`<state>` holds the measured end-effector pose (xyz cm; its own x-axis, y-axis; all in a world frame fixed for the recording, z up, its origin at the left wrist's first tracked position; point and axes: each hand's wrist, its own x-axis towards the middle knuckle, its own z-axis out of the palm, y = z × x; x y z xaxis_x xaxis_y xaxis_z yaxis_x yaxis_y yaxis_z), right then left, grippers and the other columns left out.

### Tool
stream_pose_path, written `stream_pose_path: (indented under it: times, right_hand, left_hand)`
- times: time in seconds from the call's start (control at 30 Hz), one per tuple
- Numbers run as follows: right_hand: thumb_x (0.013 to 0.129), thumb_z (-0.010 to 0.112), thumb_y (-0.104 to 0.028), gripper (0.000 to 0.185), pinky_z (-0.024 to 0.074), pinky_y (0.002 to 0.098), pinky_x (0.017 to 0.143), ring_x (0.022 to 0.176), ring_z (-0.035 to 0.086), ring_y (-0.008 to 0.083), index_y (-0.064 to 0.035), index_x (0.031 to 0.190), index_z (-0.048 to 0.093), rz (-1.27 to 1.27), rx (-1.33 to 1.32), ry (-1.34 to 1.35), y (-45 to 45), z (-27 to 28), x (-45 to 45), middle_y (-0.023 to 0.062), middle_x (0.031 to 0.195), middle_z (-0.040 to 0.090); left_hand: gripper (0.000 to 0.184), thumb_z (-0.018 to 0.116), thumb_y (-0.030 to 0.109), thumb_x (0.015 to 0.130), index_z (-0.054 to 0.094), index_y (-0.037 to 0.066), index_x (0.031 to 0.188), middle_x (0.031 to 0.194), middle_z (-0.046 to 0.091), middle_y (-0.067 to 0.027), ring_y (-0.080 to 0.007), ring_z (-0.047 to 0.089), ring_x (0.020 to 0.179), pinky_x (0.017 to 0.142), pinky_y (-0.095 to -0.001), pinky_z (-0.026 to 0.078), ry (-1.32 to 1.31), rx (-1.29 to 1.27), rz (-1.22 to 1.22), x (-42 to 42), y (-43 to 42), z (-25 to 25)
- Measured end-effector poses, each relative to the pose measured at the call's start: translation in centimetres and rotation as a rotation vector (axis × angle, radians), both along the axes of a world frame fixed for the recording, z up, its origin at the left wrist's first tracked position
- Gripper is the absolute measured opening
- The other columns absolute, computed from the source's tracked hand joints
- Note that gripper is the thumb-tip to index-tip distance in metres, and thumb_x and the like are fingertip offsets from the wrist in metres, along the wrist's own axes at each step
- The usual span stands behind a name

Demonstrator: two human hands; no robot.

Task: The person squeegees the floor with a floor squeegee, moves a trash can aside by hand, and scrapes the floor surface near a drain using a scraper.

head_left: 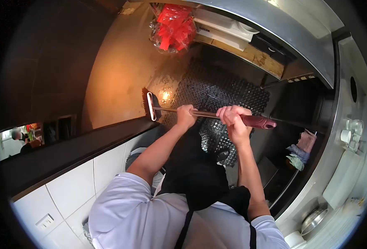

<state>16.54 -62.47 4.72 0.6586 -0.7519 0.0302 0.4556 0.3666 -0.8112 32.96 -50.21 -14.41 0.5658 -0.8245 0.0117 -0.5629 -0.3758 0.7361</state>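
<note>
A long-handled broom (151,106) with a white-edged head and dark reddish bristles is held sideways across the view. Its bristles face left, against or close to the brownish wall surface (121,79); exact contact I cannot tell. My left hand (186,116) is wrapped round the metal pole near the middle. Farther right, my right hand (234,117) grips the pole just before the maroon handle end (259,121). Below the hands lies a wet black perforated floor mat (216,89).
A red plastic bag (175,27) hangs at the top. Steel counters (316,54) curve along the right, with glasses (354,128), a metal bowl (314,219) and hanging cloths (301,149). A dark ledge (79,145) tops the white tiled wall (73,180) at left.
</note>
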Motion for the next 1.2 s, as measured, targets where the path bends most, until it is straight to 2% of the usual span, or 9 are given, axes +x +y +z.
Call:
stream_pose_path:
  times: [0.17, 0.2, 0.33, 0.57, 0.6, 0.7, 0.8, 1.03, 1.2]
  right_hand:
    - [0.087, 0.055, -0.008, 0.025, 0.0449, 0.0377, 0.067, 0.057, 0.045, 0.0176, -0.0033, 0.064, 0.046, -0.198, -0.222, -0.05, -3.0, 7.4, 0.7, 0.0047, 0.059, 0.045]
    - [0.088, 0.054, -0.008, 0.026, 0.0452, 0.0378, 0.071, 0.058, 0.044, 0.0175, -0.0035, 0.065, 0.045, -0.284, -0.274, -0.004, -3.1, 9.1, 1.1, 0.0048, 0.059, 0.044]
    - [0.089, 0.053, -0.006, 0.027, 0.0446, 0.038, 0.078, 0.062, 0.044, 0.0174, -0.0046, 0.064, 0.043, -0.471, -0.358, 0.172, -4.1, 9.8, 3.6, 0.0042, 0.062, 0.042]
    - [0.083, 0.055, -0.014, 0.025, 0.0382, 0.0395, 0.065, 0.052, 0.034, 0.016, -0.0079, 0.065, 0.04, -0.38, -0.346, 0.055, -7.0, 15.1, 3.1, 0.0004, 0.055, 0.032]
    - [0.083, 0.055, -0.014, 0.024, 0.0381, 0.0395, 0.064, 0.051, 0.034, 0.0157, -0.0079, 0.065, 0.041, -0.327, -0.35, 0.041, -7.0, 15.6, 2.7, -0.0001, 0.054, 0.032]
    - [0.082, 0.056, -0.016, 0.031, 0.0357, 0.0367, 0.059, 0.047, 0.034, 0.0144, -0.0137, 0.059, 0.035, -0.132, -0.267, 0.04, -6.1, 13.8, 3.7, -0.003, 0.051, 0.032]
    - [0.084, 0.057, -0.017, 0.033, 0.0383, 0.0369, 0.065, 0.049, 0.033, 0.0142, -0.0125, 0.06, 0.035, -0.232, -0.042, 0.094, -4.6, 10.1, 5.9, -0.002, 0.051, 0.032]
    - [0.085, 0.056, -0.007, 0.029, 0.0418, 0.0383, 0.075, 0.057, 0.041, 0.0156, -0.0071, 0.061, 0.039, -0.51, -0.221, 0.128, -3.9, 12.5, 4.9, 0.0017, 0.058, 0.04]
    - [0.091, 0.057, -0.005, 0.029, 0.047, 0.037, 0.089, 0.068, 0.051, 0.0148, -0.0034, 0.065, 0.046, -0.784, -0.213, 0.388, -2.2, 13.1, 4.8, 0.0042, 0.065, 0.051]
  left_hand:
    - [0.027, 0.076, 0.017, 0.064, 0.052, 0.009, 0.055, 0.067, 0.067, -0.0098, -0.0352, 0.065, 0.067, 0.063, -0.0467, 0.049, -0.08, -0.19, -0.094, -0.2, -8.7, 5.3]
    - [0.023, 0.073, 0.015, 0.067, 0.053, 0.007, 0.058, 0.067, 0.061, -0.0165, -0.041, 0.06, 0.07, 0.062, -0.0496, 0.045, 0.019, -0.331, -0.139, -0.1, -11.5, 6.1]
    - [0.018, 0.067, 0.013, 0.071, 0.055, 0.003, 0.063, 0.071, 0.058, -0.023, -0.0456, 0.058, 0.073, 0.062, -0.0498, 0.046, 0.083, -0.186, -0.473, 3.5, -20.2, 5.8]
    - [0.014, 0.065, 0.011, 0.068, 0.056, 0.001, 0.064, 0.073, 0.058, -0.0263, -0.0488, 0.058, 0.076, 0.062, -0.0505, 0.047, 0.152, -0.255, -0.356, 3.4, -18.0, 12.7]
    - [0.013, 0.065, 0.013, 0.069, 0.06, 0.002, 0.064, 0.072, 0.062, -0.0232, -0.044, 0.061, 0.076, 0.072, -0.0505, 0.047, 0.156, -0.144, -0.385, 3.6, -15.7, 14.4]
    - [0.013, 0.068, 0.015, 0.068, 0.059, 0.008, 0.062, 0.067, 0.064, -0.0147, -0.0387, 0.062, 0.069, 0.073, -0.0485, 0.045, 0.08, -0.11, -0.235, 2.9, -9.1, 11.1]
    - [0.021, 0.067, 0.016, 0.072, 0.053, 0.011, 0.057, 0.062, 0.063, -0.01, -0.036, 0.061, 0.066, 0.068, -0.0475, 0.043, 0.069, -0.087, -0.04, 2.7, -5.9, 6.2]
    - [0.026, 0.067, 0.017, 0.071, 0.049, 0.01, 0.054, 0.06, 0.058, -0.015, -0.0393, 0.059, 0.065, 0.066, -0.0483, 0.043, 0.115, -0.359, -0.367, 3.1, -16.5, 6.2]
    - [0.022, 0.067, 0.018, 0.066, 0.052, 0.007, 0.055, 0.061, 0.053, -0.0208, -0.0433, 0.056, 0.062, 0.054, -0.0471, 0.043, 0.2, -0.201, -0.753, 2.8, -22.4, 7.1]
